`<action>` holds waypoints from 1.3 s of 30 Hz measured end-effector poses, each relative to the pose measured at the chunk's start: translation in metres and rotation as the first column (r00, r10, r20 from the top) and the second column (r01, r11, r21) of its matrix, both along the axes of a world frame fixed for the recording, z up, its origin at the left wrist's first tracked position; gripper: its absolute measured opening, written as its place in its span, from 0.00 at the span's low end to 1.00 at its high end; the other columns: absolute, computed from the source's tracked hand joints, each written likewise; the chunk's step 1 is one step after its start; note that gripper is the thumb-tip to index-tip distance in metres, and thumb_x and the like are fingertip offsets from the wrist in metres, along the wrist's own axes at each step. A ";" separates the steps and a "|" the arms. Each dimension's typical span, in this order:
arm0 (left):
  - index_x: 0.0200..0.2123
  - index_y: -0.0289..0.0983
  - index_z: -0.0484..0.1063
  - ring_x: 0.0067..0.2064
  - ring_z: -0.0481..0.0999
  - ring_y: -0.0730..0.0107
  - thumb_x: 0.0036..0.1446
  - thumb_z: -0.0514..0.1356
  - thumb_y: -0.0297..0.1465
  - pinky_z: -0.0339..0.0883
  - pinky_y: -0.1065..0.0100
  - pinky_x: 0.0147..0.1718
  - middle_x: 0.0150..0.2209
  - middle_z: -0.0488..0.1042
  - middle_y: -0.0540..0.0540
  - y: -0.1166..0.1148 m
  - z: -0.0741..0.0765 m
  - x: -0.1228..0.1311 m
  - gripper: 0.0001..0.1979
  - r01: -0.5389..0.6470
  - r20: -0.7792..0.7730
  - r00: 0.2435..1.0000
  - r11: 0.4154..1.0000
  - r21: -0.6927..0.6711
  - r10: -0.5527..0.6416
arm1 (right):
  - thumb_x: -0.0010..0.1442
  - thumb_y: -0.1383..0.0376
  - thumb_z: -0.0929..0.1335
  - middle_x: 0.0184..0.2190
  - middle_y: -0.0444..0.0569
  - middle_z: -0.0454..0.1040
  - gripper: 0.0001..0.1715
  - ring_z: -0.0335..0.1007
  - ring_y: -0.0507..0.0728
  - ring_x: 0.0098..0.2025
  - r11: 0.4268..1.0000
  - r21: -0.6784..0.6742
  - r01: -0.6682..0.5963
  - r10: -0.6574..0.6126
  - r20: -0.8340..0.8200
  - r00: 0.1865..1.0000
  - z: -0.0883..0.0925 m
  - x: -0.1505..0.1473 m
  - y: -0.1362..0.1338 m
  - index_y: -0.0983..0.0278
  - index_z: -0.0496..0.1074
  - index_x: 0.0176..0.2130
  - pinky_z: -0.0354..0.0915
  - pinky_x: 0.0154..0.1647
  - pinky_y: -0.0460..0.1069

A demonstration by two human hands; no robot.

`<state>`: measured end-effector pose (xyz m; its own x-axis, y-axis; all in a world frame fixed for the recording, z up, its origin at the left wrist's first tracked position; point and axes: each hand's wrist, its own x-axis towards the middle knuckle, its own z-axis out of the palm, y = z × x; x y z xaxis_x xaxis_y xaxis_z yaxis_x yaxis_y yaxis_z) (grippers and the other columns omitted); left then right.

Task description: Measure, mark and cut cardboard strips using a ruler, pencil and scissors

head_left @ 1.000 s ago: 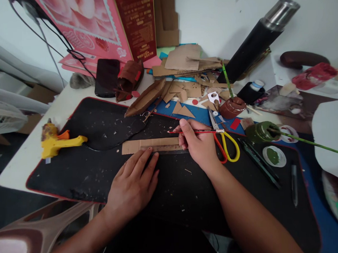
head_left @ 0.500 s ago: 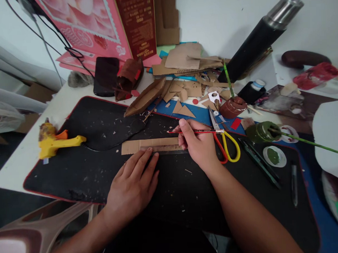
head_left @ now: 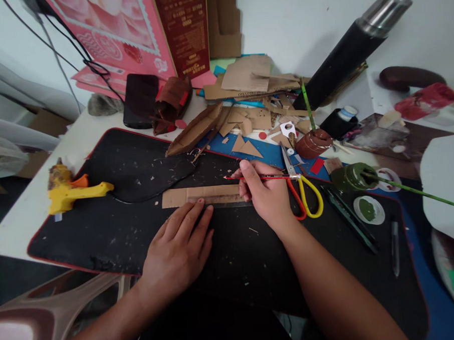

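Note:
A narrow cardboard strip (head_left: 175,196) lies on the black mat (head_left: 136,159), with a clear ruler (head_left: 224,198) along its lower part. My left hand (head_left: 179,242) rests flat, fingers spread, its fingertips on the ruler's left part and the strip's lower edge. A thin red and black pencil (head_left: 233,178) is held in my right hand (head_left: 265,191), its tip pointing left above the strip. That hand's fingers are at the right end of strip and ruler, hiding it. Scissors with red and yellow handles (head_left: 311,196) lie just right of my right hand.
A yellow glue gun (head_left: 81,189) lies at the left, its black cable crossing the mat. Behind are a phone (head_left: 141,101), cardboard scraps (head_left: 245,81) and a black flask (head_left: 342,59). Paint jars (head_left: 349,177) and a cutter (head_left: 349,217) are at the right.
The view has shifted slightly, so the glue gun and the mat's left edge appear a little farther left. Both hands keep their places and the pencil is still in my right hand.

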<state>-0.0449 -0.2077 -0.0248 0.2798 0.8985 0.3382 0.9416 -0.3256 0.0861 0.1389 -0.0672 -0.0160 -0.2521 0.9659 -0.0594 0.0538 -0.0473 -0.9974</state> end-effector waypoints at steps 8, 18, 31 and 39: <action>0.64 0.32 0.75 0.62 0.80 0.47 0.71 0.62 0.28 0.79 0.51 0.57 0.63 0.79 0.34 0.000 0.000 0.000 0.20 -0.010 0.016 1.000 1.000 -0.003 0.010 | 0.73 0.45 0.69 0.19 0.40 0.71 0.26 0.64 0.49 0.19 1.000 0.005 0.002 -0.002 0.011 1.000 0.001 -0.001 0.000 0.60 0.78 0.34 0.62 0.21 0.48; 0.63 0.30 0.76 0.62 0.80 0.47 0.72 0.61 0.29 0.79 0.51 0.57 0.62 0.80 0.34 0.000 0.001 0.001 0.19 -0.009 -0.003 1.000 1.000 -0.001 0.009 | 0.73 0.44 0.69 0.19 0.40 0.71 0.27 0.64 0.49 0.19 1.000 0.000 -0.002 0.002 0.039 0.999 0.002 -0.001 -0.001 0.61 0.77 0.33 0.62 0.21 0.47; 0.62 0.32 0.77 0.62 0.80 0.48 0.71 0.61 0.28 0.78 0.51 0.58 0.61 0.81 0.35 -0.001 -0.001 0.001 0.19 -0.022 0.045 0.999 1.000 -0.006 0.022 | 0.74 0.44 0.68 0.19 0.41 0.71 0.27 0.65 0.50 0.19 1.000 0.003 -0.009 0.009 0.053 0.999 -0.003 0.001 -0.002 0.61 0.78 0.34 0.62 0.21 0.47; 0.62 0.33 0.77 0.61 0.80 0.49 0.71 0.61 0.28 0.78 0.52 0.58 0.61 0.81 0.35 -0.001 -0.001 0.001 0.18 -0.024 0.051 0.998 1.000 0.003 0.024 | 0.75 0.45 0.68 0.19 0.41 0.71 0.27 0.65 0.50 0.19 1.000 0.023 -0.018 0.016 0.063 0.998 -0.002 0.001 -0.003 0.61 0.78 0.34 0.63 0.22 0.47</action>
<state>-0.0440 -0.2085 -0.0257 0.2410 0.9033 0.3550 0.9435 -0.3038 0.1325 0.1398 -0.0703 -0.0181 -0.2648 0.9629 -0.0526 0.1165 -0.0222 -0.9929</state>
